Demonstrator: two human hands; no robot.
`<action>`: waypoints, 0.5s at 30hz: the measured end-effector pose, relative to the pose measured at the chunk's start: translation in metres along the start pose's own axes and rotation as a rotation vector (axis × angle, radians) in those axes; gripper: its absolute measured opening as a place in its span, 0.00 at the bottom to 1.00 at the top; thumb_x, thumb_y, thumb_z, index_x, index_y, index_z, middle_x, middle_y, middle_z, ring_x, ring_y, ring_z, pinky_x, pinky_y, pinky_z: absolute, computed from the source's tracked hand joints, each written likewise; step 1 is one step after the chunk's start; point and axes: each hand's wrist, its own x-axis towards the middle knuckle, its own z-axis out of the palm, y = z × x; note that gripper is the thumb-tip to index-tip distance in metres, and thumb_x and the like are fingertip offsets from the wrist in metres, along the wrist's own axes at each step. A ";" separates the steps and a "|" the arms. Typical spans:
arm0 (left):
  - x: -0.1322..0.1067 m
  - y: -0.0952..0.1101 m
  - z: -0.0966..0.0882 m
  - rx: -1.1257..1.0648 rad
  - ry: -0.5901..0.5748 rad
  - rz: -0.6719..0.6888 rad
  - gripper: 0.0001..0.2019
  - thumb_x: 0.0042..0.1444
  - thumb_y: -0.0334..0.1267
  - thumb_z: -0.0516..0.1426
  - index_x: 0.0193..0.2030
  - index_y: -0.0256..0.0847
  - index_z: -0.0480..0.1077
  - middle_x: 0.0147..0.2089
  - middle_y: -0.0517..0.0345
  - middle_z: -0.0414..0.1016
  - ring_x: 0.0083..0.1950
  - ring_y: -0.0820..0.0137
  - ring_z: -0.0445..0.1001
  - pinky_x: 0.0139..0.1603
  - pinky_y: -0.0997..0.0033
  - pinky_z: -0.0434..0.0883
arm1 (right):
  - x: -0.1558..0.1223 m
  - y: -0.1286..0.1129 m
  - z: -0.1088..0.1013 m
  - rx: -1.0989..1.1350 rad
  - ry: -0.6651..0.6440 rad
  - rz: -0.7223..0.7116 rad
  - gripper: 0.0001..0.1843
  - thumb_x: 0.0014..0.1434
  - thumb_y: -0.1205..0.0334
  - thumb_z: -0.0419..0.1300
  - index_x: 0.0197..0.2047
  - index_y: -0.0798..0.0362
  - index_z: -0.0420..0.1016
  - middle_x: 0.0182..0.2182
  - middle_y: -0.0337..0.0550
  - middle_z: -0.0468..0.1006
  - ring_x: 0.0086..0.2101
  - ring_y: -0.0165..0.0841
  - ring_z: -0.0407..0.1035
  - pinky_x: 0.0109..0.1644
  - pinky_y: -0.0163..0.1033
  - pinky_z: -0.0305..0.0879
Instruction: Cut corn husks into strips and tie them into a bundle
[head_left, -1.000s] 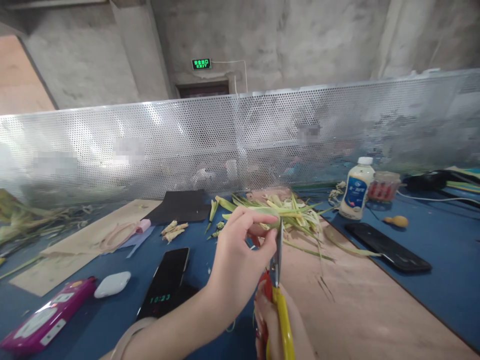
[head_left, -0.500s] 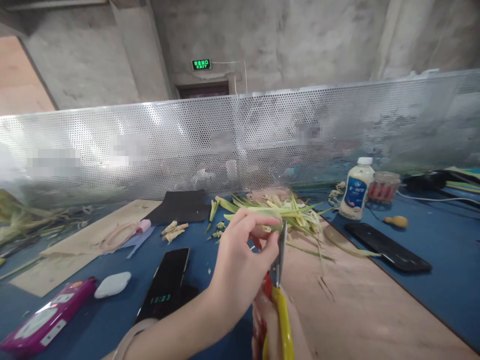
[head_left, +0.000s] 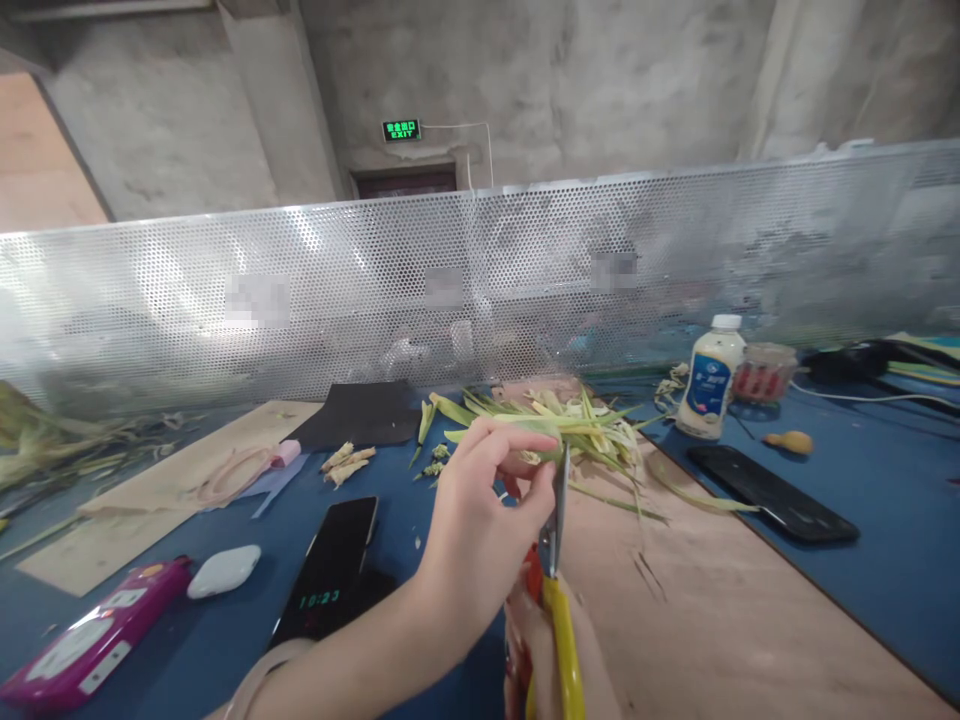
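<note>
The left hand [head_left: 480, 530], mid-frame, pinches a light, limp green leaf strip [head_left: 546, 434] in narrow fingers near its end; it looks thin and easily torn. At six o'clock the right hand [head_left: 536, 655] grips scissors [head_left: 557, 520], blades just beside the strip. Open board [head_left: 712, 620] lies at four o'clock, a phone [head_left: 334, 565] at eight.

Workshop: bare concrete walls, exit sign [head_left: 401, 130] above perforated metal screen [head_left: 480, 280]; leaf trimmings [head_left: 570, 420] just below it.
</note>
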 end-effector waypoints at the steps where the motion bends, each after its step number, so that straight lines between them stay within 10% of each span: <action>1: 0.000 0.000 0.000 0.000 -0.001 0.002 0.09 0.51 0.24 0.55 0.36 0.40 0.72 0.37 0.59 0.69 0.28 0.78 0.69 0.30 0.76 0.70 | -0.001 0.000 0.000 -0.008 -0.001 -0.005 0.27 0.50 0.34 0.54 0.36 0.50 0.66 0.13 0.30 0.57 0.08 0.23 0.51 0.10 0.29 0.50; 10: 0.001 0.001 -0.001 0.039 -0.003 0.013 0.09 0.50 0.24 0.55 0.36 0.39 0.72 0.36 0.59 0.69 0.28 0.79 0.69 0.31 0.76 0.70 | 0.002 0.003 -0.006 -0.067 0.078 -0.114 0.27 0.49 0.37 0.58 0.39 0.52 0.68 0.26 0.43 0.74 0.23 0.31 0.70 0.20 0.29 0.64; 15: 0.001 0.000 0.000 0.024 -0.006 0.010 0.09 0.51 0.24 0.55 0.35 0.39 0.72 0.37 0.59 0.69 0.29 0.79 0.70 0.30 0.77 0.70 | 0.009 0.011 -0.006 -0.051 0.022 -0.025 0.29 0.48 0.33 0.56 0.36 0.52 0.67 0.17 0.36 0.67 0.12 0.27 0.60 0.12 0.31 0.57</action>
